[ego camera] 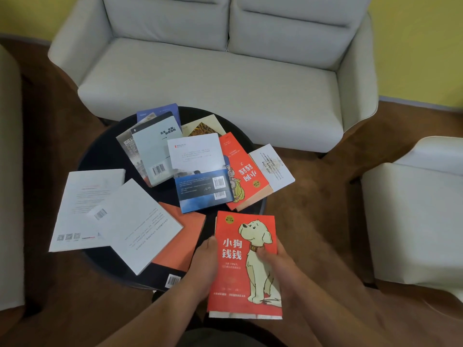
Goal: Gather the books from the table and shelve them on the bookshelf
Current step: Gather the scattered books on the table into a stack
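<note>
Both hands are on the red dog book (pixel 233 279) at the lower centre of the frame, lifted clear of the desk (pixel 100 156); the left hand (pixel 204 264) grips its left edge and the right hand (pixel 279 264) its right edge, fingers (pixel 263 254) clamped on the cover with a thumb pressed over the dog's collar; the book's long axis runs up and down the frame, top edge pointing toward the desk; there may be a second volume underneath, since pale page edges show at the bottom, but the view doesn't settle it. Now the key line-up: the rest of the books lie above and to the left of the hands; the blue book (pixel 200 196) sits just above the held book's top edge, its long side running across the frame; the orange book (pixel 180 236) lies just beside the left hand, half buried under a white book (pixel 135 226), so the left hand looks the nearer one for that pick; the second red book (pixel 240 169) hangs off the desk's right rim, closer to the right hand. No bookshelf in view; by my reckoning the gathering has only begun.
</note>
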`<move>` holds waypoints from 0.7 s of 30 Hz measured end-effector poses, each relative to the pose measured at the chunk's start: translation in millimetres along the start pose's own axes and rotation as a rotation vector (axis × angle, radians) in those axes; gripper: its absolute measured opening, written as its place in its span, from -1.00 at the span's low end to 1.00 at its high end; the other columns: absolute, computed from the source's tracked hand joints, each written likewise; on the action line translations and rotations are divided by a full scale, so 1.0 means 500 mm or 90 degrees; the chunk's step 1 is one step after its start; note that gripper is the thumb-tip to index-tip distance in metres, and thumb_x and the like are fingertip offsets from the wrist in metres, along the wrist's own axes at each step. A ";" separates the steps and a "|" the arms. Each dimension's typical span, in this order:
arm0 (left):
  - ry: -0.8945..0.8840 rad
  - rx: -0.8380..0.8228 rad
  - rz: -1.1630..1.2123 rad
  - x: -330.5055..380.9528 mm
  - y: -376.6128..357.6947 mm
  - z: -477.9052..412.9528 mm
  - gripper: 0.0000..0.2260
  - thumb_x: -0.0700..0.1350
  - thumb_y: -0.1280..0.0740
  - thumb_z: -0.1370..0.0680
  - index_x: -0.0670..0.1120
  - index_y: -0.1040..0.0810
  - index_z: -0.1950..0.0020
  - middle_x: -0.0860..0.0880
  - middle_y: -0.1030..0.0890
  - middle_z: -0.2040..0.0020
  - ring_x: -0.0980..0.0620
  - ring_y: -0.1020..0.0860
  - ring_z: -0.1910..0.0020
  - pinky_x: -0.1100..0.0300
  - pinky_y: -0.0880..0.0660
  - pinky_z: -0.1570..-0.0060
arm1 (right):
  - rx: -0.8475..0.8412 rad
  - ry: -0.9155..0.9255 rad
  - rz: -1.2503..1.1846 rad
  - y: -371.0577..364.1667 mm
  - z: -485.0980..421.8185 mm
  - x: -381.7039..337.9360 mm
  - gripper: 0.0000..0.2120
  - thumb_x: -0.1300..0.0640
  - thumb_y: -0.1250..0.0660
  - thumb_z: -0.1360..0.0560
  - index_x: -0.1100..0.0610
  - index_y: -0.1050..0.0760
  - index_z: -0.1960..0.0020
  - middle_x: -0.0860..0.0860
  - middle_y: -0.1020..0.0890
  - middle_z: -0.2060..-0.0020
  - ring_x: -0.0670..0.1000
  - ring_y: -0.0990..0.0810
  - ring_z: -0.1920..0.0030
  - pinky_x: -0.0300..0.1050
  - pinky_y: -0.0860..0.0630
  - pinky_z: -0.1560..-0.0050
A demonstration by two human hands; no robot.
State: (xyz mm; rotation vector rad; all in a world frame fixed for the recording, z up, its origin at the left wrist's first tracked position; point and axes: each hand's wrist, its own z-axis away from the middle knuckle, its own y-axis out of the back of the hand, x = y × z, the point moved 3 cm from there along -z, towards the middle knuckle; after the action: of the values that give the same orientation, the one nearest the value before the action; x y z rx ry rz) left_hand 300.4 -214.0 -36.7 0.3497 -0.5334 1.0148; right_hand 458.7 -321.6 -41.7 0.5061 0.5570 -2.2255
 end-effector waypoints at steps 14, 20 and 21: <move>0.002 0.520 0.174 -0.084 0.320 0.050 -0.66 -0.04 -0.37 -0.59 -0.33 -0.53 -0.14 -0.23 -0.64 0.00 -0.06 -0.62 0.21 0.32 -0.49 0.62 | 0.029 -0.041 0.047 -0.003 -0.072 0.043 -0.67 0.21 -0.34 -0.63 0.02 -0.44 -0.36 0.15 -0.73 -0.15 0.29 -0.73 -0.10 0.49 -0.55 -0.18; 0.047 0.373 0.052 -0.062 0.357 -0.032 -0.57 0.00 -0.44 -0.54 -0.26 -0.53 -0.28 -0.19 -0.62 -0.19 -0.16 -0.60 -0.07 -0.06 -0.57 -0.05 | 0.023 -0.033 0.051 -0.021 -0.086 0.043 -0.67 0.22 -0.31 -0.64 0.05 -0.43 -0.38 0.14 -0.73 -0.14 0.28 -0.73 -0.09 0.45 -0.57 -0.16; 0.039 0.379 0.034 -0.064 0.359 -0.039 -0.57 -0.02 -0.46 -0.53 -0.26 -0.54 -0.27 -0.19 -0.63 -0.19 -0.18 -0.60 -0.12 -0.09 -0.56 -0.13 | 0.019 -0.030 0.047 -0.025 -0.088 0.045 -0.66 0.23 -0.30 -0.65 0.05 -0.42 -0.40 0.15 -0.72 -0.16 0.29 -0.72 -0.11 0.46 -0.55 -0.18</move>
State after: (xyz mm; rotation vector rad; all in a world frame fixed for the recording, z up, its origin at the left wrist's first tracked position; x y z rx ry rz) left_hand 135.7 -138.8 -65.0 0.8308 -0.1741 1.2228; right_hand 443.2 -303.8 -86.7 0.4799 0.4736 -2.1732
